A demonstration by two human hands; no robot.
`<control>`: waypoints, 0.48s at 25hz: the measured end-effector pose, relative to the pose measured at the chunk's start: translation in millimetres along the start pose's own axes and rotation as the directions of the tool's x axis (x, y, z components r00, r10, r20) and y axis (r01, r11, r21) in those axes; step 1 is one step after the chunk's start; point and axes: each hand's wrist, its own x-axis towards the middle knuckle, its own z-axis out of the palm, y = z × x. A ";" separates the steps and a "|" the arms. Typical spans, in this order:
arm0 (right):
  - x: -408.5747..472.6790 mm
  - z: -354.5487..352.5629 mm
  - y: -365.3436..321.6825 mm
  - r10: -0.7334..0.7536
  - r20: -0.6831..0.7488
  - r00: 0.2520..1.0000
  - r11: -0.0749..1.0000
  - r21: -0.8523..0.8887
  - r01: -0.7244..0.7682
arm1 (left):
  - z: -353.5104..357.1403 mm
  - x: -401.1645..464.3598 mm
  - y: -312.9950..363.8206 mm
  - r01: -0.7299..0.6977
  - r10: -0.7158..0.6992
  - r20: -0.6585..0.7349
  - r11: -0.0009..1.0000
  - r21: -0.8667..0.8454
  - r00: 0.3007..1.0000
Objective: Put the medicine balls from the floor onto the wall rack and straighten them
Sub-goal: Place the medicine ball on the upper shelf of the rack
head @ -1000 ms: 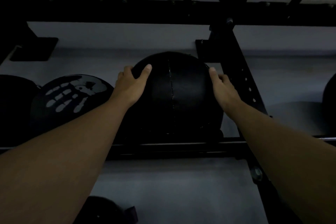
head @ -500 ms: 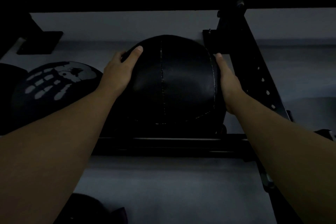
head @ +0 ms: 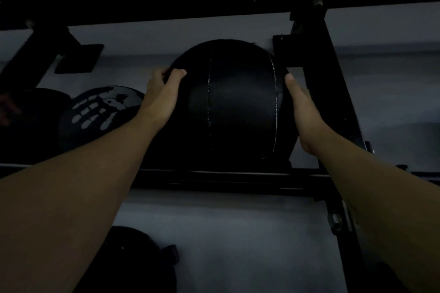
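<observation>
A large black medicine ball (head: 235, 102) with pale stitched seams sits on the black wall rack's front rail (head: 226, 177), tight against the rack's upright post (head: 333, 83). My left hand (head: 162, 97) grips the ball's upper left side, with thumb and fingers curled over its edge. On the ball's right side my right hand (head: 302, 112) lies flat, its fingers straight and partly hidden behind the ball. A second ball with a pale handprint logo (head: 97, 112) rests on the rack to the left.
Another dark ball (head: 14, 112) sits at the far left of the rack. A dark ball-like shape (head: 142, 261) lies on the grey floor below. A metal bracket (head: 79, 58) is fixed to the wall at upper left. A bolted joint (head: 334, 220) sticks out low on the post.
The ball has turned between my hands, its seams shifting right. My left fingers have curled tighter over the ball's edge. The view has tilted slightly.
</observation>
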 end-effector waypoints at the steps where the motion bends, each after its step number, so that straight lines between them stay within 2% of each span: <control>1: -6.3 -1.2 -7.5 -0.001 -0.004 1.000 1.000 -0.011 0.001 | -2.0 -2.3 0.7 -0.016 0.016 -0.015 1.000 -0.004 1.000; 4: -23.7 -0.4 -33.6 0.000 -0.033 0.999 0.999 -0.051 -0.001 | -14.8 -12.0 5.3 -0.079 0.074 -0.092 0.995 -0.057 0.993; 7: -35.6 5.8 -55.8 0.035 -0.071 0.997 0.999 -0.038 -0.038 | -37.8 -18.1 20.8 -0.012 -0.017 -0.126 0.973 -0.231 0.992; 9: -40.1 10.9 -64.9 0.068 -0.084 0.994 0.998 0.006 -0.068 | -51.2 -26.6 30.6 0.091 -0.122 -0.069 0.934 -0.345 0.990; 12: -48.6 16.1 -71.9 0.117 -0.038 0.992 0.989 0.096 -0.113 | -69.5 -52.0 30.7 0.185 -0.191 0.024 0.897 -0.402 0.981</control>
